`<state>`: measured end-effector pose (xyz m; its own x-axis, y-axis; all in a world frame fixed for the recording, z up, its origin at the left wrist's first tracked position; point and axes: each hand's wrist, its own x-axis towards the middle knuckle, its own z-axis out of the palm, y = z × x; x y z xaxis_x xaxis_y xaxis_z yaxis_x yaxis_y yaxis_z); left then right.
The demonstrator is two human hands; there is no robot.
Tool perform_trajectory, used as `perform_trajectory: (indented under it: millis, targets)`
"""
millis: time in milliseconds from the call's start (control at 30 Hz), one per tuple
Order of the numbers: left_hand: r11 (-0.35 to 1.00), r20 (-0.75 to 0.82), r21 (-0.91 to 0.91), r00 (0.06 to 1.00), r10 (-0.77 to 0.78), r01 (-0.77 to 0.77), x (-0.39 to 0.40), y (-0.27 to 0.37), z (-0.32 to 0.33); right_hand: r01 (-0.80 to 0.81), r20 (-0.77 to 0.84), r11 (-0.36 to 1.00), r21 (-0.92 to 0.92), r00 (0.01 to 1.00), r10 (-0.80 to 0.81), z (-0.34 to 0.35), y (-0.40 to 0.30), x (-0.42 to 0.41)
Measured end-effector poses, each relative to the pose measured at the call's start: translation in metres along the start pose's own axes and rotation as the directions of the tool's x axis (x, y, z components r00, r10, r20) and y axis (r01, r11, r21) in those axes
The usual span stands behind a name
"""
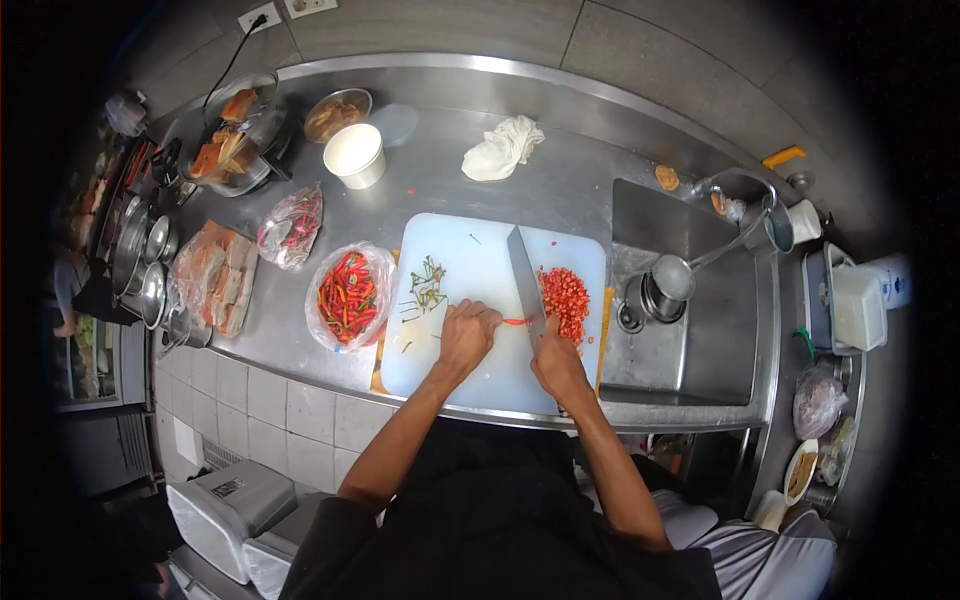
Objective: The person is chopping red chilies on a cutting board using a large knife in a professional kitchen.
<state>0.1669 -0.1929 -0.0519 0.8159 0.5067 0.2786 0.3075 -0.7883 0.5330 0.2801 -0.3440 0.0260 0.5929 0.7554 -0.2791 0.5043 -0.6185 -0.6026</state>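
Note:
My right hand (556, 363) grips a cleaver (524, 277), its blade standing across a white cutting board (480, 382). A thin red chili pepper (516, 322) lies between the blade and my left hand (469, 330), whose fingers hold its left end. Chopped red chili (564, 301) is heaped right of the blade. Green chili stems (427, 283) are scattered on the board's left part. Beside the board, at its left, a plastic-lined container holds whole red chilies (346, 296).
A sink (712, 330) with a ladle (673, 277) adjoins on the right. Behind the board lies a crumpled white cloth (504, 148). A white tub (354, 156), bagged chilies (292, 227) and bagged meat slabs (217, 277) stand left. Another person's arm (64, 300) shows far left.

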Motion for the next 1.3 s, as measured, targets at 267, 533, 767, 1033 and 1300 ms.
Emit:
perform_trajectory:
  millis: [267,533,767,1033,1300]
  targets:
    - [1.000,0.013,-0.011,1.000,0.001,-0.001,-0.003,-0.003,0.003,0.027,-0.061,1.000,-0.003,0.998,-0.027,0.001,0.001,0.011]
    - [1.000,0.007,-0.026,1.000,-0.004,0.005,-0.002,-0.001,0.004,0.105,-0.073,0.994,0.016,0.992,-0.104,0.001,-0.010,0.005]
    - [1.000,0.007,-0.017,1.000,0.011,-0.011,0.000,0.003,0.006,0.021,-0.096,0.998,0.052,0.995,-0.016,0.007,0.000,0.017]
    - [0.999,-0.013,-0.027,1.000,0.022,-0.022,-0.002,0.003,0.008,0.018,-0.070,0.998,0.059,0.997,-0.014,0.006,-0.013,0.012]
    - [0.999,-0.015,-0.046,1.000,0.013,-0.013,0.002,0.008,0.006,0.073,-0.101,0.996,0.050,0.993,-0.068,0.005,-0.011,0.020]
